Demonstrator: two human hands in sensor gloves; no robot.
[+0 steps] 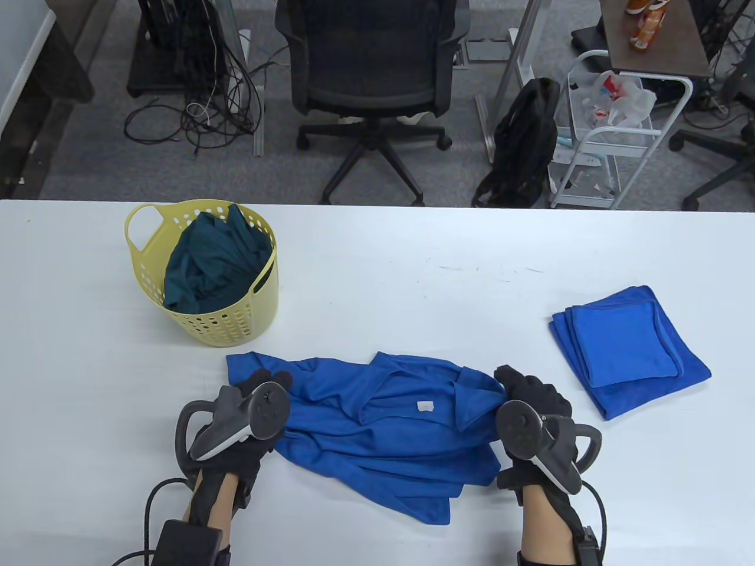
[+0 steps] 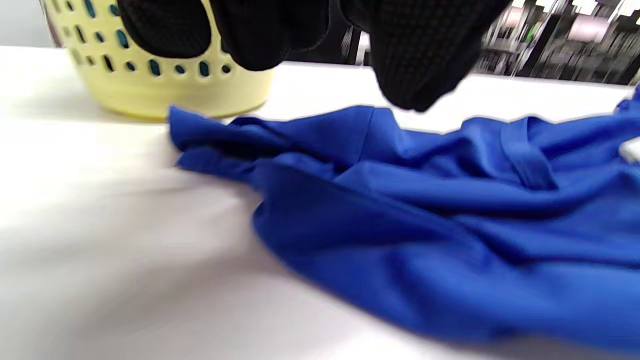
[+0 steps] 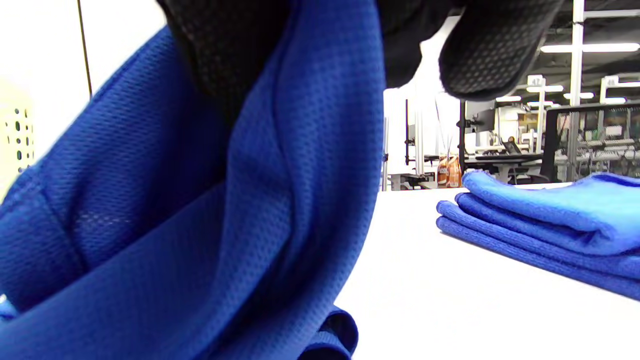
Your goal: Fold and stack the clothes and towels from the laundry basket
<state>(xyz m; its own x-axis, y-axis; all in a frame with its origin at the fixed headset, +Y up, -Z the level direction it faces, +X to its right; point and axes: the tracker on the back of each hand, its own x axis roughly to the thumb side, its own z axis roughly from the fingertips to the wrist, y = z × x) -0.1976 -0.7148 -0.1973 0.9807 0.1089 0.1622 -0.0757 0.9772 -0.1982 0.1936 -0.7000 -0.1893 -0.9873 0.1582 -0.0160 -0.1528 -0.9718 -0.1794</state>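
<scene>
Table view: crumpled blue shirt [image 1: 383, 424], right hand [image 1: 534, 407] gripping it, left hand [image 1: 259, 392] loose above.

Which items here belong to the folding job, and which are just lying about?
Job:
blue shirt, right hand grips it
left hand
yellow basket
teal garment
folded blue towels

Lying about:
office chair
backpack
white cart

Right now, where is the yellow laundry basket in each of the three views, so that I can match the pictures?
Table view: the yellow laundry basket stands upper left on the table, dark green clothes inside.
Left wrist view: upper left corner, partly behind the left hand's fingers.
Right wrist view: only a pale sliver with holes at the left edge.
Shared landmark: the blue shirt, which the right hand grips.
</scene>
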